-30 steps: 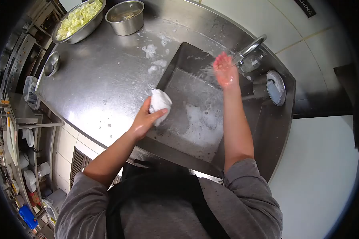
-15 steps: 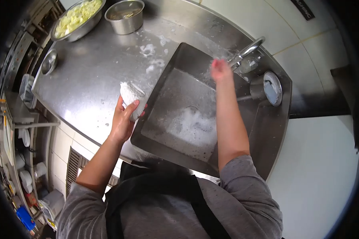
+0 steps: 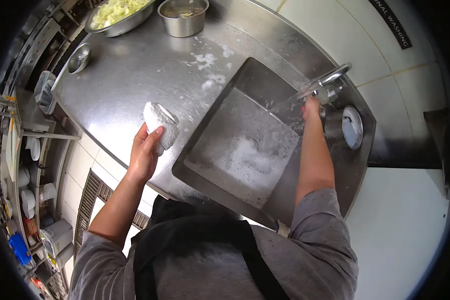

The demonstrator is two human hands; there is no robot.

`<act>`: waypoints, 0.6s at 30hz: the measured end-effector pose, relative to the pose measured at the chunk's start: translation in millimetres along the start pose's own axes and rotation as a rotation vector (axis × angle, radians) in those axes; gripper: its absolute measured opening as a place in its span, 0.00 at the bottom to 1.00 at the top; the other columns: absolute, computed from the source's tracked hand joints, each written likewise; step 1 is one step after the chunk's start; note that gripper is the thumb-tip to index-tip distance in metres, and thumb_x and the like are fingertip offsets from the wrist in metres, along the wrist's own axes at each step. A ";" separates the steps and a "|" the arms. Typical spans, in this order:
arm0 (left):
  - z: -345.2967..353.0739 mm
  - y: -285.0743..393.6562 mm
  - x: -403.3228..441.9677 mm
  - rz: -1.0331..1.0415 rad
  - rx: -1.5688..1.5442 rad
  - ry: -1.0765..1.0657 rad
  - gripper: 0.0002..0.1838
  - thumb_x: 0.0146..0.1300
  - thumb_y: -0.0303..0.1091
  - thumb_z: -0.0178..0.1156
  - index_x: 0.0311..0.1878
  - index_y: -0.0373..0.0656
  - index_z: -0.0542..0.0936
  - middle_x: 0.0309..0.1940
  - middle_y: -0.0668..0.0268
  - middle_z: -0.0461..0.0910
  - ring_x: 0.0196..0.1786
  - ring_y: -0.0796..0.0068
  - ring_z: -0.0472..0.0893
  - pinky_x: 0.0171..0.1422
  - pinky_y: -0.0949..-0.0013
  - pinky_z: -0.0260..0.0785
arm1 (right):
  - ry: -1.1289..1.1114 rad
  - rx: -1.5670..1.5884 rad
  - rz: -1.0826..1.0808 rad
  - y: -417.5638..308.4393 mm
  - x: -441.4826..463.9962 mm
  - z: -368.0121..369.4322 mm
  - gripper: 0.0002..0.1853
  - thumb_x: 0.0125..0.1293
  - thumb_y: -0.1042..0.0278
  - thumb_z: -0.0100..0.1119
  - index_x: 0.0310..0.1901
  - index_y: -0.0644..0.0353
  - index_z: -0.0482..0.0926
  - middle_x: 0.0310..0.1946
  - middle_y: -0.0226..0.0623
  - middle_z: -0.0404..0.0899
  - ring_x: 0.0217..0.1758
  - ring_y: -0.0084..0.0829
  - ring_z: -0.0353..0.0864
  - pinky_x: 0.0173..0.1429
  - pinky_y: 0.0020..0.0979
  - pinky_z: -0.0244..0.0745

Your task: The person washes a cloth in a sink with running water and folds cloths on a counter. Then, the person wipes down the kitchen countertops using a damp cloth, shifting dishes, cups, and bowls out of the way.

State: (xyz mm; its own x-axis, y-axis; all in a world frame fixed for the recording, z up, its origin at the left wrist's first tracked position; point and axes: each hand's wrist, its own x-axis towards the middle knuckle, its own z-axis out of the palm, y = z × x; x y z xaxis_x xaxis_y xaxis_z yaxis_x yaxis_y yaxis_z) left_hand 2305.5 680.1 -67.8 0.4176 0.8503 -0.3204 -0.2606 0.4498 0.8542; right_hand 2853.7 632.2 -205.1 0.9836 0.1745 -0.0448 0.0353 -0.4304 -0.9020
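Note:
A folded white cloth [image 3: 161, 126] is gripped between the thumb and fingers of my left hand [image 3: 145, 150], above the steel counter left of the sink. At the back right of the sink [image 3: 205, 184], my right hand [image 3: 311, 106] is beside the faucet [image 3: 332, 75], close to a clear bottle [image 3: 328, 94]. Its fingers are partly hidden and blurred, so what they touch is unclear. Water streams from the faucet into the sink, where white foam [image 3: 250, 157] lies on the bottom.
A bowl of chopped cabbage [image 3: 122, 25] and a round steel pot [image 3: 183, 22] stand at the back left. A small steel bowl [image 3: 79, 58] sits near the counter's left edge. A steel pot with a handle [image 3: 352, 128] is right of the sink.
My left hand has moved left with the cloth, away from the sink. My right hand has left the water stream and moved right and down, beside the bottle. The view has shifted.

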 end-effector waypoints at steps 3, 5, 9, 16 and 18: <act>-5.0 2.7 -10.5 0.038 -0.015 0.092 0.20 0.68 0.34 0.55 0.60 0.37 0.69 0.50 0.61 0.78 0.53 0.70 0.78 0.60 0.66 0.70 | -0.319 0.133 0.331 -8.7 4.5 3.5 0.16 0.67 0.57 0.58 0.47 0.60 0.73 0.34 0.35 0.74 0.27 0.27 0.75 0.28 0.28 0.68; -12.8 3.1 -17.3 0.058 0.001 0.112 0.22 0.69 0.35 0.54 0.62 0.36 0.66 0.53 0.58 0.76 0.56 0.67 0.77 0.63 0.63 0.68 | -0.364 0.154 0.351 -6.7 18.1 2.9 0.15 0.66 0.56 0.59 0.45 0.59 0.73 0.32 0.33 0.73 0.24 0.26 0.73 0.25 0.28 0.65; -23.3 5.9 -32.8 0.087 -0.054 0.175 0.22 0.68 0.36 0.55 0.61 0.36 0.67 0.53 0.58 0.76 0.55 0.68 0.77 0.62 0.65 0.68 | -0.303 0.125 0.324 -7.4 15.0 -3.6 0.12 0.64 0.60 0.59 0.39 0.58 0.71 0.25 0.30 0.72 0.21 0.24 0.72 0.21 0.29 0.62; -42.7 9.8 -67.2 0.120 -0.063 0.206 0.24 0.69 0.37 0.54 0.65 0.37 0.64 0.54 0.59 0.75 0.57 0.67 0.76 0.64 0.64 0.67 | 0.303 -0.229 -0.504 16.0 -20.6 33.8 0.12 0.62 0.62 0.62 0.43 0.56 0.73 0.33 0.32 0.75 0.36 0.25 0.75 0.33 0.28 0.68; -49.7 10.3 -74.6 0.151 -0.091 0.250 0.24 0.70 0.41 0.52 0.64 0.39 0.65 0.54 0.59 0.75 0.56 0.67 0.76 0.63 0.63 0.67 | -0.128 0.124 -0.329 -6.0 -70.9 27.1 0.11 0.63 0.62 0.62 0.44 0.54 0.74 0.35 0.30 0.76 0.38 0.25 0.76 0.39 0.29 0.71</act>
State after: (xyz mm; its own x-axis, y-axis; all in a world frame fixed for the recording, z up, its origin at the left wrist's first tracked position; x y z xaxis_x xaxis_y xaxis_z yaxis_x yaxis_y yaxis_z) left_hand 2228.4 634.9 -55.4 0.1436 0.9453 -0.2930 -0.3850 0.3261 0.8634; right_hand 2779.0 646.4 -208.2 0.8930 0.3981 0.2100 0.3164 -0.2234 -0.9219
